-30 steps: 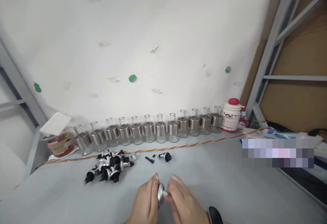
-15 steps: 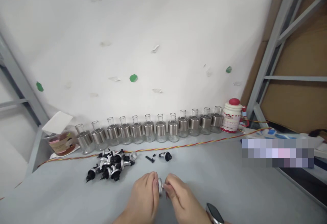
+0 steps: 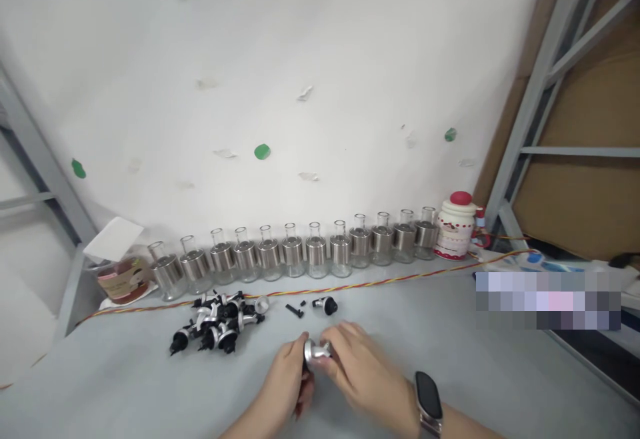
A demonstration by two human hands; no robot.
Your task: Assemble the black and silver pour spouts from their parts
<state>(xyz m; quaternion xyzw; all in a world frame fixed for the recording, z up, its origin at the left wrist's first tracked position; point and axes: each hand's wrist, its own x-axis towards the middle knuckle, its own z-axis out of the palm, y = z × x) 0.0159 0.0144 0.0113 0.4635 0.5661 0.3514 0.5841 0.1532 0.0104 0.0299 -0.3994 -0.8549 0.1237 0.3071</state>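
Note:
Between my hands is a silver and black bottle pourer, held low over the grey table. My left hand is closed around its black end. The fingers of my right hand pinch the silver spout side. A pile of similar bottle pourers lies to the left, beyond my left hand. Another single pourer lies on the table ahead of my hands. Beside it are a small black stick-like part and a tiny black piece.
Several glass bottles with metal sleeves stand in a row along the wall. A twisted red and yellow cord runs in front of them. A white jar with a red lid is at the right end, a brown tub at the left.
My right hand has turned and lifted slightly, exposing more of the pourer's silver side. My left hand's grip has shifted around the black end.

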